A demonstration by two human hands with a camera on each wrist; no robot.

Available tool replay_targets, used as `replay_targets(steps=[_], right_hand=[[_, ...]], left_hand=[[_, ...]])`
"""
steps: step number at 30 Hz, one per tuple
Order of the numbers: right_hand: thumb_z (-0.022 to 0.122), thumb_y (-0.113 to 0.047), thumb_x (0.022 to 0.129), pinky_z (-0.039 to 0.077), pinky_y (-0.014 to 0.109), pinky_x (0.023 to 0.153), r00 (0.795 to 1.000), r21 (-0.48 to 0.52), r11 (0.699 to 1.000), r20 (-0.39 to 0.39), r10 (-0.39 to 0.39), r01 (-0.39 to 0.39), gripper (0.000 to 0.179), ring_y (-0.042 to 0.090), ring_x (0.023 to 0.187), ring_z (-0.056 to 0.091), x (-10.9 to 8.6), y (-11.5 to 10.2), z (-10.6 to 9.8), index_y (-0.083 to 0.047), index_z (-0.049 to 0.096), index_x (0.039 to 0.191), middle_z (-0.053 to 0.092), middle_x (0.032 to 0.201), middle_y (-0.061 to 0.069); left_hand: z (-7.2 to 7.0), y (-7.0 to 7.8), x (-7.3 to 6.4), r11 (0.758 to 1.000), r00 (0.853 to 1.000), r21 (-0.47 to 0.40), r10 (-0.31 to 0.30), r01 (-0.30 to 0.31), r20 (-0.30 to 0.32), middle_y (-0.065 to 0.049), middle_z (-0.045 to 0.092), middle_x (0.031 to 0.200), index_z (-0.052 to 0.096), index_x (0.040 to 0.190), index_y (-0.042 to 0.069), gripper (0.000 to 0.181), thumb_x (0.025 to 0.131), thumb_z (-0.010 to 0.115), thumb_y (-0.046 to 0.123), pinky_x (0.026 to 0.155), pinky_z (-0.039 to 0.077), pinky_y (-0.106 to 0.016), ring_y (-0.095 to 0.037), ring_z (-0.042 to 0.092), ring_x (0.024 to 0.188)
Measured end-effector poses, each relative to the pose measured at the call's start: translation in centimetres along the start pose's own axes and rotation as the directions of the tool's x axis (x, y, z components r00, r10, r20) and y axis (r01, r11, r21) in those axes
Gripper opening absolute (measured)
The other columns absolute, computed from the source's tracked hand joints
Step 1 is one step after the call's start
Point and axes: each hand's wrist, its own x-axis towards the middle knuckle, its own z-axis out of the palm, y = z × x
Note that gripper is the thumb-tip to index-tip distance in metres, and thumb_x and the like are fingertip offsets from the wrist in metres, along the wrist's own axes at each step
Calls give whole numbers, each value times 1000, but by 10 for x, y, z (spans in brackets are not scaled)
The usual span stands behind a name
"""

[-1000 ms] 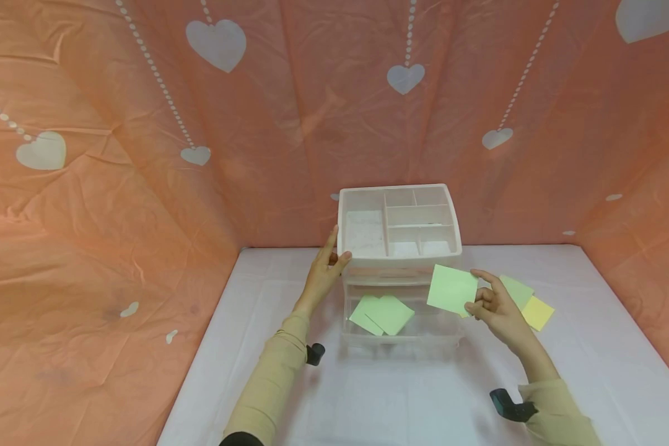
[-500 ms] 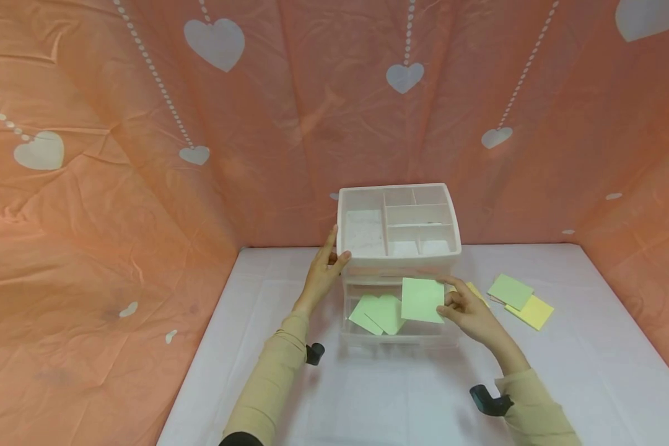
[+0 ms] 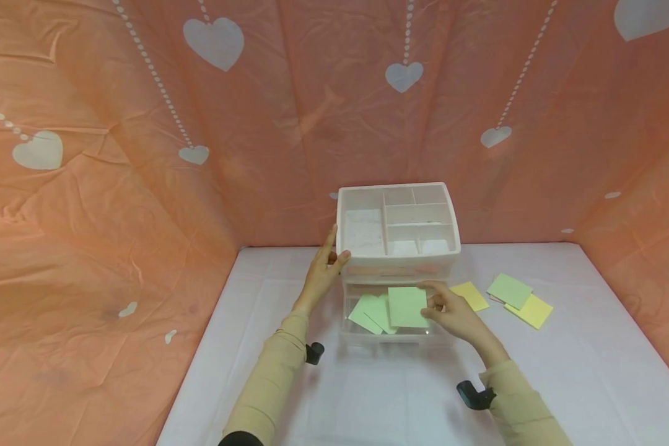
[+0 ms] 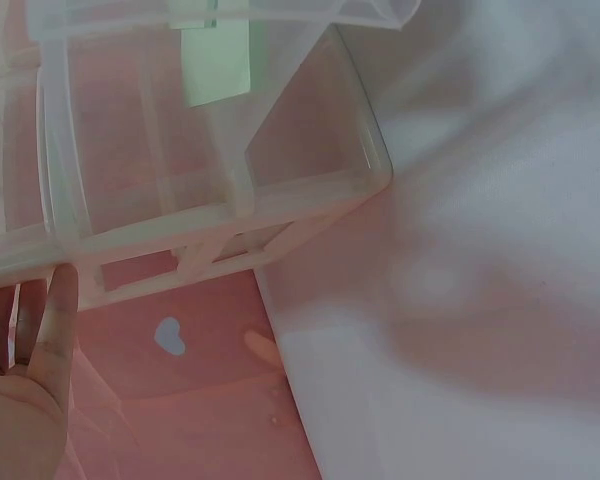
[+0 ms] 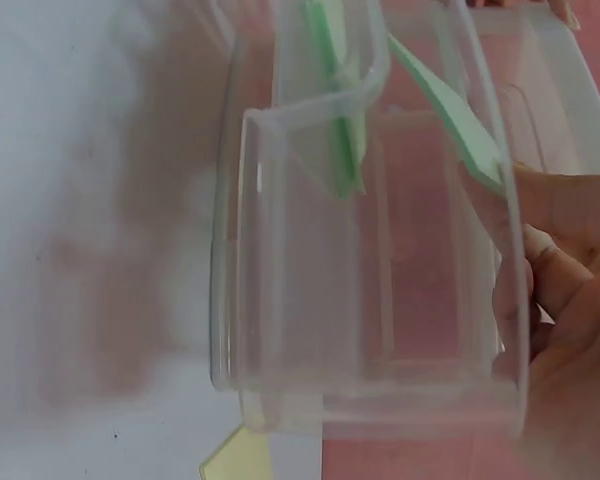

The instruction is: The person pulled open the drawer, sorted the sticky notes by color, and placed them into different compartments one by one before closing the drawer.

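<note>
A white-topped plastic drawer organizer (image 3: 398, 269) stands at the back of the table, its lower clear drawer (image 3: 362, 339) pulled out. My left hand (image 3: 320, 279) rests at the organizer's left side, thumb on the front rim and fingers straight along the wall; the left wrist view shows fingers (image 4: 55, 340) against it. Between thumb and forefinger, my right hand (image 3: 451, 313) pinches the right edge of a light green sticky note pad (image 3: 407, 306) over the drawer. Two green sticky note pads (image 3: 366, 314) lie inside at left, partly covered by the held one.
To the right of the drawer, a yellow sticky note pad (image 3: 471, 295) lies on the white table (image 3: 379, 396). Farther right, a green pad (image 3: 509, 290) overlaps another yellow pad (image 3: 531, 311). An orange curtain (image 3: 312, 124) with hearts hangs behind and at the sides.
My right hand has carried the green pad left, from right of the drawer to over it, uncovering the yellow pad on the table. The left hand has stayed in place.
</note>
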Motion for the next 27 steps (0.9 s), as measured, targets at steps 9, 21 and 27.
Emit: replay_targets(steps=[9,21,27], right_hand=[[68,-8,79,30,38,74,999,-223,975,-37,1,-10,48,10,64,51,7,-2,12,-9,53,125,60,69,-2],[70,-13,79,22,48,78,995,-344,937,-94,34,-65,43,24,83,58,6,-2,15,-7,56,120,68,77,3],[69,-14,80,24,49,79,995,-380,923,-97,28,-63,38,24,83,56,7,-3,17,-8,60,116,66,76,2]], left_hand=[[0,-1,1,1000,1000,13,22,-22,-9,-10,50,118,15,147,44,66,92,51,48,72,43,-27,-17,52,88],[0,-2,2,999,999,14,47,-46,-13,-12,51,116,17,149,35,71,89,48,57,70,44,-28,-18,53,85],[0,-4,2,999,999,5,44,-44,-8,-10,48,126,15,148,40,70,88,49,57,71,44,-26,-17,52,86]])
